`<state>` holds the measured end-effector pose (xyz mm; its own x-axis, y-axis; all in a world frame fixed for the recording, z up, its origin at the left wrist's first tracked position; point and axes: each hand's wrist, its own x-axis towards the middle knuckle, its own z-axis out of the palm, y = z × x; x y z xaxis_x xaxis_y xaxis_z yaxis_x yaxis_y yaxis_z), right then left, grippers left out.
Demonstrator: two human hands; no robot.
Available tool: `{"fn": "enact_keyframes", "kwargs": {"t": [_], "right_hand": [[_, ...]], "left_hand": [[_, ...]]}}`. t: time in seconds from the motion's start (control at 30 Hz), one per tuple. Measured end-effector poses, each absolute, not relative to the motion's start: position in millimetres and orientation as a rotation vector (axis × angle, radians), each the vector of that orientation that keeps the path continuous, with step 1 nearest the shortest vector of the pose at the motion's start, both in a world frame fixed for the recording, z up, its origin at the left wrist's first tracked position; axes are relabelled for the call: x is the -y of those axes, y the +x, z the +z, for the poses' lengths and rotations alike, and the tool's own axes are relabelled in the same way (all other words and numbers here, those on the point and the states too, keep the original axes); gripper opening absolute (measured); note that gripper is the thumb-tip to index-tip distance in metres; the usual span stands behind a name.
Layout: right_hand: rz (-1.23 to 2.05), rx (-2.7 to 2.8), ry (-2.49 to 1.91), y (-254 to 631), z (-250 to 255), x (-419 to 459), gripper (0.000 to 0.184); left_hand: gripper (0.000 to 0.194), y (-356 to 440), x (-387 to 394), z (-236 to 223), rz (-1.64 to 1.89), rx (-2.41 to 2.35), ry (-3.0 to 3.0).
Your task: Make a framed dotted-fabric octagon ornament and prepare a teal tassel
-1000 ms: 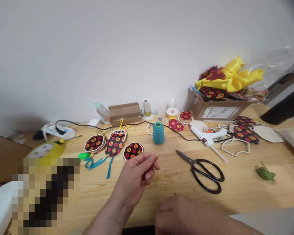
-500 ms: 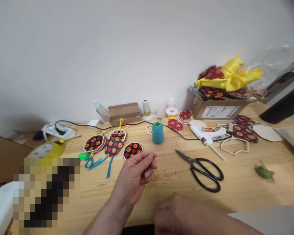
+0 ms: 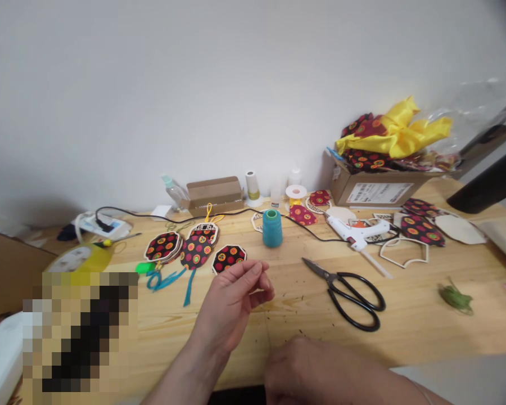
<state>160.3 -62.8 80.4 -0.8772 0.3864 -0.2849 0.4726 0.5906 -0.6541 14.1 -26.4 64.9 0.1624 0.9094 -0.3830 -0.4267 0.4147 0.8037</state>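
Observation:
My left hand (image 3: 231, 304) hovers over the wooden table (image 3: 405, 332), thumb and forefinger pinched together; what they pinch is too small to make out. It sits just in front of a black octagonal fabric-covered piece (image 3: 229, 258) and a teal thread spool (image 3: 272, 228). My right hand (image 3: 316, 371) rests low at the front edge, back facing up, fingers curled and hidden. Black scissors (image 3: 349, 292) lie to the right of my left hand.
A white glue gun (image 3: 358, 232) with its black cord, more patterned fabric ornaments (image 3: 181, 247), teal cord (image 3: 168, 279), a cardboard box (image 3: 375, 188) stuffed with yellow and patterned cloth, small bottles and spools by the wall, a green scrap (image 3: 457, 298) at right.
My left hand's pinched fingers have shifted slightly; the thumb has curled in a little. My right hand has stayed at the front edge.

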Motion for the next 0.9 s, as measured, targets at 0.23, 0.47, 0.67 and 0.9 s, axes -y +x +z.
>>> {"fn": "enact_keyframes", "kwargs": {"t": [0.23, 0.47, 0.67, 0.9], "right_hand": [[-1.314, -2.572, 0.9, 162, 75, 64, 0.013], [-1.421, -2.723, 1.131, 191, 60, 66, 0.009], [-0.84, -2.694, 2.081, 244, 52, 47, 0.019], [-0.344, -2.458, 2.093, 262, 19, 47, 0.03]], "left_hand": [[0.018, 15, 27, 66, 1.03, -0.99, 0.561], [0.017, 13, 28, 65, 1.016, -1.027, 0.572], [0.018, 12, 27, 66, 1.006, -1.036, 0.591], [0.02, 13, 26, 67, 1.013, -1.06, 0.611]]}}
